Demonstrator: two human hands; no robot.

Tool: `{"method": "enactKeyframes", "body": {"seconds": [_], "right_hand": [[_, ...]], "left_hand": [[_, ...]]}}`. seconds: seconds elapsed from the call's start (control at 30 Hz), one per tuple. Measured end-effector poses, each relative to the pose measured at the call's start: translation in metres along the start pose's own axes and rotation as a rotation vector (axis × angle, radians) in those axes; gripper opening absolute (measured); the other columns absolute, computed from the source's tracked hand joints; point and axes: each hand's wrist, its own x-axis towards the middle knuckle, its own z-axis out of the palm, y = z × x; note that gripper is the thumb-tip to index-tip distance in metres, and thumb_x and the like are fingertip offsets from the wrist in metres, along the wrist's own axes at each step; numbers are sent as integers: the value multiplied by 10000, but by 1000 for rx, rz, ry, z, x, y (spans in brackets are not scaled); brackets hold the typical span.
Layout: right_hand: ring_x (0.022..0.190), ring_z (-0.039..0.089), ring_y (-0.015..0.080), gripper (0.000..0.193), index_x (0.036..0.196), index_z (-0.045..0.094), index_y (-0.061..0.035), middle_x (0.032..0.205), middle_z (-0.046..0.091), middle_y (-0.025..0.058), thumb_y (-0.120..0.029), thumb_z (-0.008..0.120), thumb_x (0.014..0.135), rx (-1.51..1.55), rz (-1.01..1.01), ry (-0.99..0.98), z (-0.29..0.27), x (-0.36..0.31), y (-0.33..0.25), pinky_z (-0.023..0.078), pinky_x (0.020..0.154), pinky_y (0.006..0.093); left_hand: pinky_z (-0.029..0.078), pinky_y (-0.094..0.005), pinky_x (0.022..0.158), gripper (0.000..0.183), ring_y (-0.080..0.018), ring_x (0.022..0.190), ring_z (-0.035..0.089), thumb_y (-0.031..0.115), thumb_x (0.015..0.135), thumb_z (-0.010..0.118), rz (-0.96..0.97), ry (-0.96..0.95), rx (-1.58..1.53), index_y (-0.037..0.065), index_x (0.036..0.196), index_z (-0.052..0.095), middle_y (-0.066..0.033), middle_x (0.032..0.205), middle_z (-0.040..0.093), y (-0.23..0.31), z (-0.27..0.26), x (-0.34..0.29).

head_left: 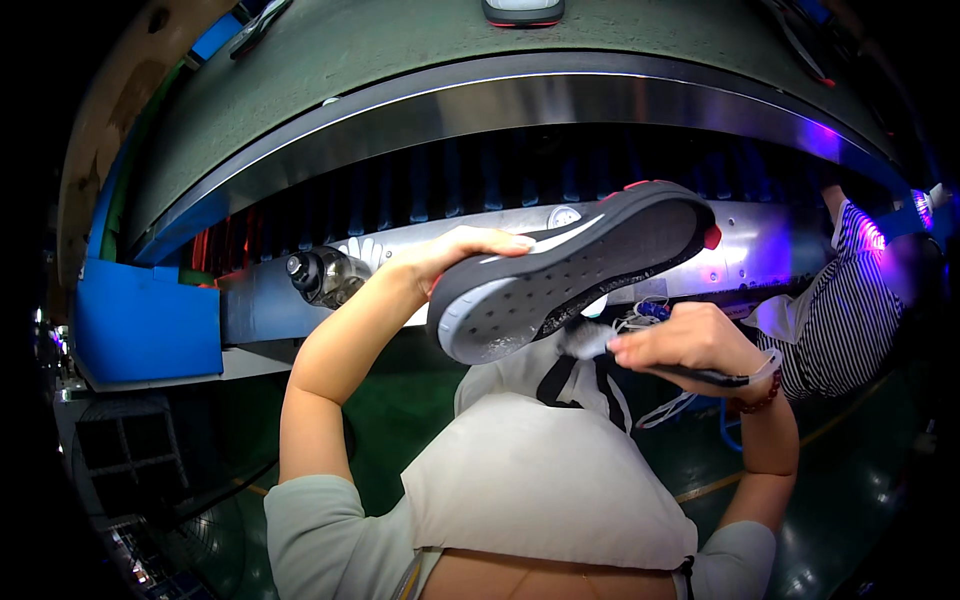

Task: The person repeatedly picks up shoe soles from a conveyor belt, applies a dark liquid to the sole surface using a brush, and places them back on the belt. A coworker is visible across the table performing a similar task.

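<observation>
A shoe sole [590, 262], dark grey inside with a white and red side wall, is held up tilted in front of me. My left hand [462, 250] is closed on its far edge toward the left end, thumb and fingers partly hidden behind it. Wet-looking white smears show along the sole's near inner edge and its left end. In my right hand [695, 345] is a brush [590, 340] with a dark handle and pale bristles. The bristles are just below the sole's near edge; whether they touch it I cannot tell.
Beyond the sole runs a green conveyor belt [420, 90] with a metal edge, carrying several shoe parts. A clear bottle [335, 277] with a black cap stands on the metal ledge [255, 310]. A blue box [150, 320] is at left; a person in stripes [840, 320] is at right.
</observation>
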Motion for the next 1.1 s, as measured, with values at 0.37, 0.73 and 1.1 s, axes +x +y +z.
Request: {"method": "enactKeyframes", "body": {"seconds": [0.37, 0.73, 1.1], "right_hand": [[810, 610, 186, 168, 825, 610, -45, 911, 619, 95, -15, 650, 664, 228, 35, 256, -1, -14, 5, 446, 627, 235], [854, 592, 208, 194, 844, 600, -22, 938, 604, 121, 33, 625, 660, 247, 140, 446, -1, -22, 19, 457, 757, 266], [860, 591, 206, 165, 852, 608, 10, 898, 614, 131, 11, 622, 688, 389, 261, 424, 4, -34, 37, 454, 776, 277]], "left_hand": [[451, -307, 724, 378, -212, 784, 571, 221, 650, 649, 3, 258, -62, 25, 964, 576, -143, 898, 592, -11, -20, -11], [456, -322, 730, 360, -226, 785, 579, 206, 669, 618, 18, 255, -66, 13, 969, 571, -148, 908, 593, -19, -46, -10], [462, -337, 736, 345, -240, 787, 588, 191, 688, 587, 32, 195, -73, 1, 975, 566, -154, 919, 594, -20, -56, -2]]}}
